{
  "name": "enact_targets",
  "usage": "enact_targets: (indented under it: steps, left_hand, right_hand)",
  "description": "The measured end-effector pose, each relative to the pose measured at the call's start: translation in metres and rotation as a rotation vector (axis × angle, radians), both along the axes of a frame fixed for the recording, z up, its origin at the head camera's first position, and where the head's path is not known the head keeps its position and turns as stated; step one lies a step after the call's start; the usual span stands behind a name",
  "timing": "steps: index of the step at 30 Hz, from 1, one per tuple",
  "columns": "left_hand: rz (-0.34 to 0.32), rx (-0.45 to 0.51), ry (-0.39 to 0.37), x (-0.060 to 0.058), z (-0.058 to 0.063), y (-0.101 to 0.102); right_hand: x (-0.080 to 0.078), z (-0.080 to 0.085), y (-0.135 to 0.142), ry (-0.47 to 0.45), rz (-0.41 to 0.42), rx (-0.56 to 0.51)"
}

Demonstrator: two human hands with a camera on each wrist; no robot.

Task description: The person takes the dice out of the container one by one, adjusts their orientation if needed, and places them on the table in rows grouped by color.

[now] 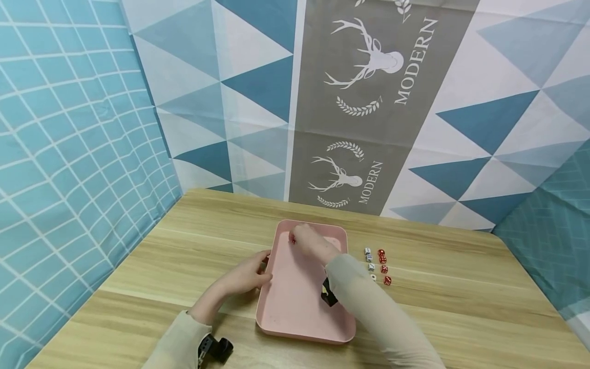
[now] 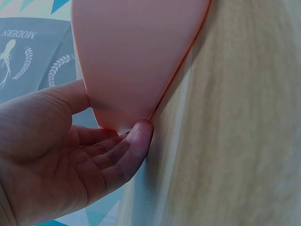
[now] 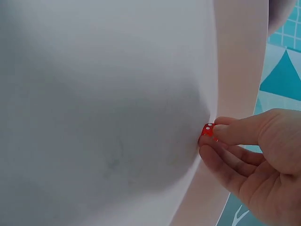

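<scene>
In the head view, a pink rectangular tray (image 1: pixel 295 302) lies on the wooden table. My right hand (image 1: pixel 311 242) reaches into its far left corner and pinches a red die (image 3: pixel 207 128) with white dots between thumb and fingers, low by the tray wall. The fingers partly cover the die. At the tray's left side my left hand (image 1: pixel 244 277) holds the outer wall, thumb near the rim and bent fingertips lower down, as the left wrist view shows.
To the right of the tray, white dice (image 1: pixel 371 267) and red dice (image 1: pixel 384 269) stand in two columns on the table (image 1: pixel 451 287). My right forearm partly covers the nearest white one. Patterned cloth (image 1: pixel 258 102) hangs behind the table.
</scene>
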State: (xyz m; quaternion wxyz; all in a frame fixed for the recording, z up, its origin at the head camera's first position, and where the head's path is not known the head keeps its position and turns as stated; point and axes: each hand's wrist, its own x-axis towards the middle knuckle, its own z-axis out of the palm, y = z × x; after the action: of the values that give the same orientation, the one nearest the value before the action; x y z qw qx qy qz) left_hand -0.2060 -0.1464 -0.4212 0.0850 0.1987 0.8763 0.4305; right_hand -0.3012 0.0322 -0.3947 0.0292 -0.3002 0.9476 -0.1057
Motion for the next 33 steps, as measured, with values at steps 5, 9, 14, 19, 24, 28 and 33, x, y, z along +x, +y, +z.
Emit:
enact_targets:
  steps: [5, 9, 14, 19, 24, 28, 33]
  left_hand:
    - [0.004, -0.001, -0.006, 0.000, 0.000, 0.000]
    - [0.004, 0.003, -0.004, 0.000, -0.001, -0.001]
    - [-0.001, 0.009, -0.009, 0.001, 0.000, -0.001]
    - [0.003, 0.009, -0.014, 0.001, 0.000, 0.000]
    - [0.005, 0.000, -0.017, 0.001, 0.000, 0.000]
    - [0.000, -0.003, -0.010, 0.000, -0.001, -0.001]
    - [-0.003, 0.007, -0.013, 0.000, -0.002, -0.001]
  right_hand:
    - [0.003, 0.000, 0.000, -0.011, -0.023, -0.008]
    - [0.006, 0.002, 0.002, -0.014, -0.025, -0.012]
    - [0.010, 0.008, 0.006, -0.019, -0.020, -0.010]
    - [0.014, 0.016, 0.013, -0.008, 0.000, -0.029]
    - [0.016, 0.025, 0.025, 0.003, 0.018, -0.086]
    - [0.016, 0.032, 0.037, 0.014, 0.011, -0.132]
    - [0.017, 0.036, 0.053, -0.030, -0.033, -0.190]
